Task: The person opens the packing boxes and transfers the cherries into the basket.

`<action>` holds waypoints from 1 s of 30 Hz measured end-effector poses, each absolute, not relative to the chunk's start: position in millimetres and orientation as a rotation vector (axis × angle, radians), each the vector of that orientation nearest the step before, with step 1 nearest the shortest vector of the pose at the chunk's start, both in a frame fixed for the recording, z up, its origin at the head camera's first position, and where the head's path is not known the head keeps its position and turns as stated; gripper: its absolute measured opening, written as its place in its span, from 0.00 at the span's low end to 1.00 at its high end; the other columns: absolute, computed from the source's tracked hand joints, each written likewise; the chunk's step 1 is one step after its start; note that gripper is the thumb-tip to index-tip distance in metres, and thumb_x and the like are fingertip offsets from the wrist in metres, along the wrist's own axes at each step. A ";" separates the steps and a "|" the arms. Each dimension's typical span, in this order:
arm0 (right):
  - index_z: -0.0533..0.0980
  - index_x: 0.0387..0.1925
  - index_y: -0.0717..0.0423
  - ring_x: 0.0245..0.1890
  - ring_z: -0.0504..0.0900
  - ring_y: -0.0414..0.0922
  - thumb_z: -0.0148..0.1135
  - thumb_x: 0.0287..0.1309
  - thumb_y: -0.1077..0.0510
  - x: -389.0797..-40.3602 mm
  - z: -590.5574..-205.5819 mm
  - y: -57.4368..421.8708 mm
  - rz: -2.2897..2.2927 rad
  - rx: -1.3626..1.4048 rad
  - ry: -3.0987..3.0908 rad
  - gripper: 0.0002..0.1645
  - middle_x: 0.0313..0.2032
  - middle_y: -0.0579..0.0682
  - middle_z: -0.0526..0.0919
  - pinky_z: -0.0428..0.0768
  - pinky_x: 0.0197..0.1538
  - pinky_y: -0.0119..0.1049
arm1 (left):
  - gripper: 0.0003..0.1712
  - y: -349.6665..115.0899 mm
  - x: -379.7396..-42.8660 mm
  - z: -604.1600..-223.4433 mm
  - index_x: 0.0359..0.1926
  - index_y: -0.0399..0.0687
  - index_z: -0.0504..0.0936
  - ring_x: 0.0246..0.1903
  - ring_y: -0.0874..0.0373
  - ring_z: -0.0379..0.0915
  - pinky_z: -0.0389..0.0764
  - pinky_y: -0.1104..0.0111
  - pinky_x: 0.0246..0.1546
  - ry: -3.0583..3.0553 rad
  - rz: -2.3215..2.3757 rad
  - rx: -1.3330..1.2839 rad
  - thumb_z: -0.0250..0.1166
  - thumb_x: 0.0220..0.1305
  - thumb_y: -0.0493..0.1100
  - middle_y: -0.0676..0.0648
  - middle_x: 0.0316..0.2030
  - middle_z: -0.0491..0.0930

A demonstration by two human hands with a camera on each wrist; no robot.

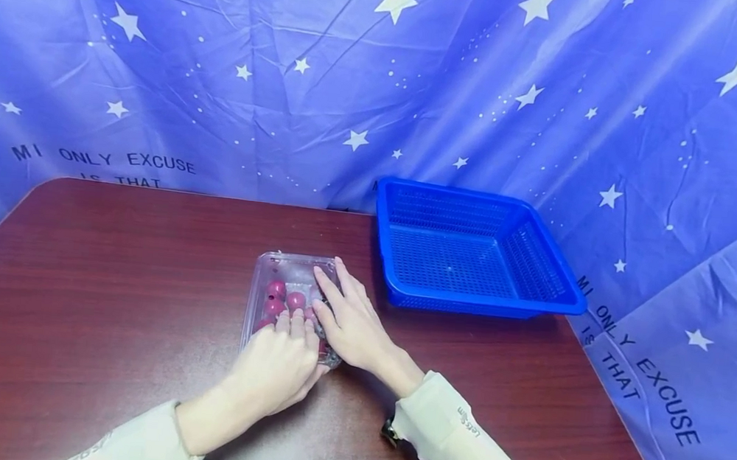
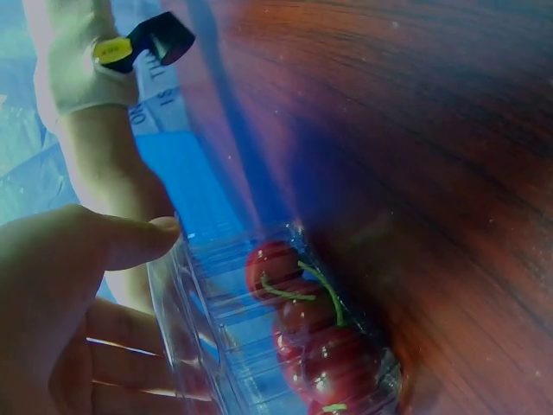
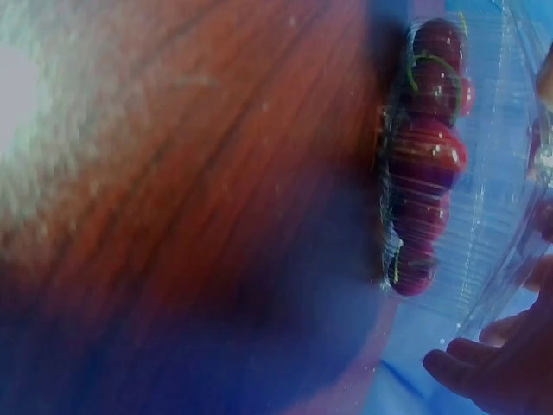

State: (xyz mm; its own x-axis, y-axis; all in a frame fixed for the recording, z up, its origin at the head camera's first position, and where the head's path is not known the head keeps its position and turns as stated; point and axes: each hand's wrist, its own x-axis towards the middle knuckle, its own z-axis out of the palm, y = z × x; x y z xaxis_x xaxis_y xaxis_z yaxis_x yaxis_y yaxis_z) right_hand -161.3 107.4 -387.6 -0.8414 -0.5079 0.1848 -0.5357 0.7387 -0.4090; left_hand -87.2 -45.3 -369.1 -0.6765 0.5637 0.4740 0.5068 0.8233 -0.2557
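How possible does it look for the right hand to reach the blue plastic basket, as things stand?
Probably yes: the blue plastic basket stands close beyond the right hand, with only tabletop visible between. The hand would likely need to leave the clear plastic container of cherries first.

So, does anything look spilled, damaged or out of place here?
Nothing stands out. The cherries I can see are inside the clear container, and the blue basket stands upright on the table. The left hand and right hand hide part of the container.
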 end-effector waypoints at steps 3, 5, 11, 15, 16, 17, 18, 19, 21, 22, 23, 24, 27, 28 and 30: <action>0.59 0.72 0.54 0.71 0.55 0.62 0.40 0.72 0.49 -161.2 -388.5 106.5 0.702 0.856 -2.866 0.31 0.75 0.67 0.49 0.59 0.69 0.62 | 0.34 -45.6 -87.4 -368.8 0.41 0.30 0.85 0.36 0.43 0.86 0.87 0.59 0.27 -2.490 0.096 -0.781 0.67 0.51 0.59 0.34 0.37 0.89; 0.58 0.72 0.54 0.71 0.54 0.62 0.40 0.73 0.50 -161.1 -388.9 106.3 0.701 0.853 -2.866 0.30 0.75 0.67 0.49 0.59 0.69 0.62 | 0.33 -44.9 -87.1 -369.0 0.41 0.29 0.85 0.36 0.42 0.85 0.87 0.59 0.27 -2.491 0.085 -0.781 0.67 0.52 0.59 0.33 0.37 0.89; 0.59 0.71 0.56 0.70 0.55 0.64 0.41 0.73 0.51 -160.2 -391.0 106.8 0.727 0.859 -2.841 0.30 0.74 0.69 0.49 0.59 0.68 0.62 | 0.30 -38.0 -85.9 -369.3 0.38 0.28 0.85 0.33 0.40 0.85 0.87 0.57 0.26 -2.472 0.155 -0.772 0.66 0.50 0.55 0.31 0.35 0.88; 0.60 0.71 0.58 0.70 0.55 0.63 0.41 0.73 0.52 -159.7 -391.5 106.6 0.748 0.855 -2.828 0.30 0.74 0.69 0.50 0.59 0.68 0.61 | 0.32 -33.3 -84.6 -368.3 0.39 0.26 0.84 0.34 0.40 0.85 0.87 0.55 0.29 -2.505 0.184 -0.746 0.68 0.46 0.54 0.31 0.36 0.88; 0.59 0.71 0.59 0.70 0.56 0.63 0.41 0.73 0.52 -159.8 -391.8 106.5 0.749 0.848 -2.824 0.30 0.74 0.69 0.50 0.60 0.68 0.61 | 0.33 -32.6 -84.2 -368.3 0.40 0.26 0.84 0.34 0.40 0.85 0.87 0.55 0.29 -2.509 0.191 -0.741 0.69 0.45 0.54 0.30 0.36 0.88; 0.59 0.71 0.59 0.70 0.56 0.63 0.41 0.72 0.52 -159.7 -392.0 106.6 0.760 0.833 -2.821 0.30 0.73 0.69 0.51 0.60 0.68 0.61 | 0.33 -32.2 -84.0 -368.3 0.40 0.26 0.84 0.35 0.41 0.85 0.87 0.56 0.29 -2.509 0.191 -0.738 0.69 0.44 0.54 0.30 0.36 0.88; 0.58 0.71 0.61 0.70 0.56 0.63 0.42 0.72 0.51 -159.6 -392.1 106.7 0.774 0.816 -2.818 0.31 0.73 0.70 0.52 0.61 0.68 0.61 | 0.33 -32.1 -83.7 -368.6 0.40 0.26 0.84 0.35 0.41 0.85 0.87 0.56 0.29 -2.506 0.199 -0.736 0.69 0.44 0.55 0.31 0.36 0.88; 0.57 0.71 0.62 0.70 0.57 0.63 0.42 0.72 0.51 -159.3 -392.2 106.9 0.791 0.791 -2.816 0.32 0.73 0.70 0.53 0.61 0.68 0.61 | 0.33 -32.2 -83.6 -369.2 0.40 0.26 0.84 0.35 0.41 0.85 0.87 0.57 0.28 -2.501 0.203 -0.735 0.69 0.44 0.55 0.31 0.36 0.88; 0.56 0.71 0.65 0.70 0.58 0.61 0.44 0.71 0.51 -159.1 -393.3 107.7 0.839 0.737 -2.803 0.34 0.72 0.70 0.56 0.61 0.68 0.59 | 0.33 -32.7 -83.6 -370.3 0.39 0.27 0.85 0.35 0.41 0.85 0.87 0.58 0.28 -2.490 0.206 -0.731 0.68 0.45 0.55 0.30 0.36 0.88; 0.56 0.70 0.67 0.70 0.59 0.61 0.44 0.71 0.51 -159.2 -393.7 108.2 0.865 0.714 -2.796 0.34 0.71 0.70 0.59 0.61 0.69 0.59 | 0.32 -33.0 -83.7 -371.0 0.39 0.27 0.85 0.35 0.41 0.85 0.87 0.58 0.27 -2.484 0.205 -0.731 0.68 0.45 0.55 0.30 0.36 0.88; 0.56 0.70 0.67 0.70 0.60 0.60 0.45 0.70 0.52 -159.0 -393.9 108.8 0.897 0.687 -2.792 0.34 0.70 0.69 0.60 0.61 0.69 0.58 | 0.32 -33.4 -83.8 -371.6 0.39 0.28 0.85 0.35 0.40 0.85 0.87 0.59 0.26 -2.480 0.206 -0.731 0.67 0.46 0.55 0.30 0.36 0.88; 0.56 0.69 0.69 0.69 0.60 0.59 0.45 0.70 0.52 -158.9 -394.4 109.7 0.924 0.668 -2.787 0.34 0.69 0.69 0.62 0.61 0.69 0.57 | 0.31 -33.7 -84.0 -372.0 0.38 0.28 0.85 0.35 0.40 0.85 0.87 0.59 0.26 -2.476 0.208 -0.730 0.67 0.46 0.55 0.30 0.36 0.88; 0.58 0.68 0.70 0.68 0.63 0.57 0.45 0.71 0.53 -158.5 -395.0 113.3 1.022 0.621 -2.790 0.32 0.67 0.68 0.66 0.62 0.69 0.55 | 0.31 -34.1 -84.5 -372.9 0.38 0.28 0.85 0.34 0.40 0.85 0.87 0.59 0.26 -2.469 0.201 -0.731 0.67 0.46 0.55 0.30 0.36 0.88; 0.58 0.68 0.70 0.68 0.64 0.57 0.44 0.71 0.54 -158.5 -395.0 114.8 1.057 0.611 -2.794 0.31 0.66 0.68 0.68 0.63 0.69 0.55 | 0.31 -34.3 -84.5 -372.9 0.38 0.28 0.84 0.34 0.40 0.85 0.87 0.59 0.25 -2.466 0.199 -0.730 0.67 0.46 0.55 0.30 0.36 0.88; 0.61 0.67 0.69 0.66 0.67 0.56 0.43 0.72 0.55 -158.4 -394.5 118.0 1.126 0.582 -2.807 0.29 0.64 0.67 0.71 0.66 0.67 0.55 | 0.30 -34.3 -84.5 -372.9 0.38 0.29 0.84 0.34 0.40 0.84 0.86 0.60 0.25 -2.458 0.192 -0.725 0.66 0.46 0.55 0.30 0.36 0.88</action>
